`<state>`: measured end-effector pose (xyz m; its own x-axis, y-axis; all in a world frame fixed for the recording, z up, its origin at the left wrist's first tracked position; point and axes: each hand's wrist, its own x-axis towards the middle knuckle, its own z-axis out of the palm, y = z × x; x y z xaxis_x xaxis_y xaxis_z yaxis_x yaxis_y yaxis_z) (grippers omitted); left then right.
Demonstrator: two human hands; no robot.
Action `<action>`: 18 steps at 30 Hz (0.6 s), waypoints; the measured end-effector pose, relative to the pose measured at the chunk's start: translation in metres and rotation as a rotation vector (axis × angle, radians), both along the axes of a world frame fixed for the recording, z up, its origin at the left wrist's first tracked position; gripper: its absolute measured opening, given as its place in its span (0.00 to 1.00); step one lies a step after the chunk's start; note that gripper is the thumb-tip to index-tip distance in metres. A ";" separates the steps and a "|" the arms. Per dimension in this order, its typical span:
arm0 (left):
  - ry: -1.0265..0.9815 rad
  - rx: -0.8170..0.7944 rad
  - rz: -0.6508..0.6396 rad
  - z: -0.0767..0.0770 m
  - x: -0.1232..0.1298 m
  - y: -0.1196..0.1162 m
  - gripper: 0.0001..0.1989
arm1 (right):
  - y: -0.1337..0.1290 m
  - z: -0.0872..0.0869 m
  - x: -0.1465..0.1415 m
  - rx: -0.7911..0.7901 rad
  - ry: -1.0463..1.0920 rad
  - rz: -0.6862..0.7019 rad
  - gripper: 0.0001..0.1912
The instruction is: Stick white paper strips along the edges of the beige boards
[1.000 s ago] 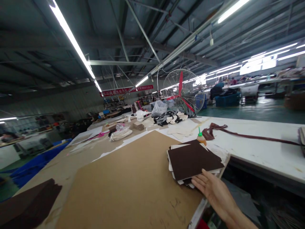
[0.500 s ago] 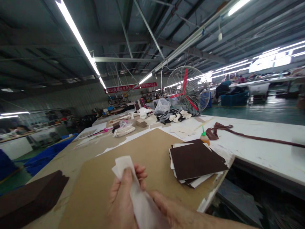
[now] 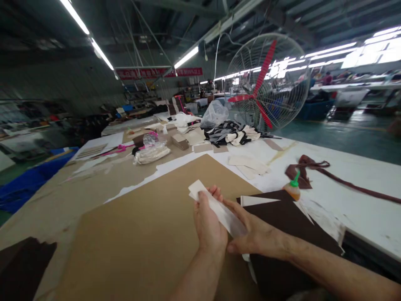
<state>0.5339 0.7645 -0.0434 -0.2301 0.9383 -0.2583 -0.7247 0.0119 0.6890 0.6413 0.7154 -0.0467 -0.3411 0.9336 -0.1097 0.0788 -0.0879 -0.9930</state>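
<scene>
A narrow folded white strip (image 3: 223,212), of paper or cloth I cannot tell, lies across both my hands above a large tan board (image 3: 134,234). My left hand (image 3: 209,228) is closed on its upper part, thumb pressed on top and fingers beneath. Farther down the strip, my right hand (image 3: 255,232) is wrapped around the lower end, which is partly hidden. Dark brown sheets (image 3: 291,263) with white pieces among them lie under and beside my right forearm. Just beyond them stands a small bottle (image 3: 293,191) with a green nozzle and amber contents.
A dark brown stack (image 3: 23,265) is at the lower left. Brown cloth with a long strap (image 3: 303,171) lies at right. Farther back are fabric scraps (image 3: 227,133), a clear plastic bag (image 3: 214,113) and a caged fan (image 3: 266,83) with red blades.
The view has tilted down and shifted, so my hands appear farther right. Both still hold the white strip. My right hand shows more clearly, and my right forearm now covers part of the brown sheets.
</scene>
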 end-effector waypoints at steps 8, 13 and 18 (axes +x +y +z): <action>0.097 -0.067 -0.128 0.026 0.053 0.054 0.13 | 0.055 0.020 0.047 -0.345 0.325 -0.033 0.19; 0.225 -0.081 -0.135 0.025 0.099 0.092 0.16 | 0.102 0.036 0.086 -0.284 0.100 -0.107 0.13; 0.446 -0.235 -0.075 0.005 0.086 0.093 0.17 | 0.197 0.024 0.137 -0.183 -0.121 -0.248 0.06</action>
<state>0.6198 0.8570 -0.0388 -0.3001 0.8850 -0.3560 -0.3518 0.2442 0.9036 0.7779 0.9124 -0.0227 -0.0799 0.9475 -0.3095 0.1491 -0.2957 -0.9436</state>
